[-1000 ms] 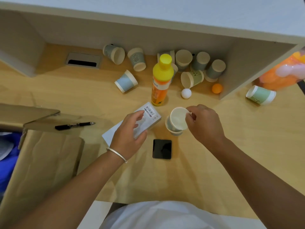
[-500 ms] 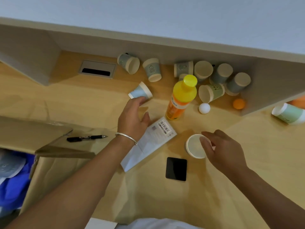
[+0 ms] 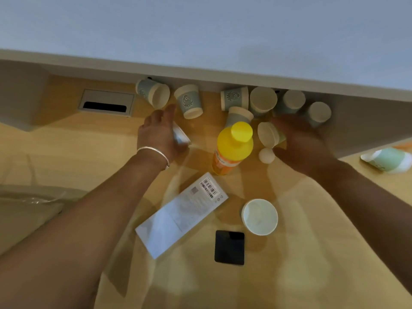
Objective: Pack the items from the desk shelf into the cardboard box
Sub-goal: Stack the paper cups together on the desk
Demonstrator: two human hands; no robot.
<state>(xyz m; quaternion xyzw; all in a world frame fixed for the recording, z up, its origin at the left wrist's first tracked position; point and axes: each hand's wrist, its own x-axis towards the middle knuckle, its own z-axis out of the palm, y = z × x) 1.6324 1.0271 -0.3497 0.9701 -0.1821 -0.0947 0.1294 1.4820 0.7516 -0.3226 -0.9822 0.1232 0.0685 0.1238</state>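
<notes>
Both hands are in under the shelf gathering cups; left hand (image 3: 159,132) has its grip wrapped round a tipped blue cup (image 3: 181,137); right hand (image 3: 298,141) grip clamped on a green cup (image 3: 268,134) beside the orange bottle (image 3: 231,150); next I'd guess both get carried left to the cardboard box (image 3: 29,210).

Head view, steeply down onto desk (image 3: 312,253)

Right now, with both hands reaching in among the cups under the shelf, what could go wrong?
1. The right hand reaches beside the upright orange bottle; its forearm could tip it.
2. The white ball sits loose by that hand and may roll away.
3. The left hand covers a tipped cup; neighbouring cups could scatter.
</notes>
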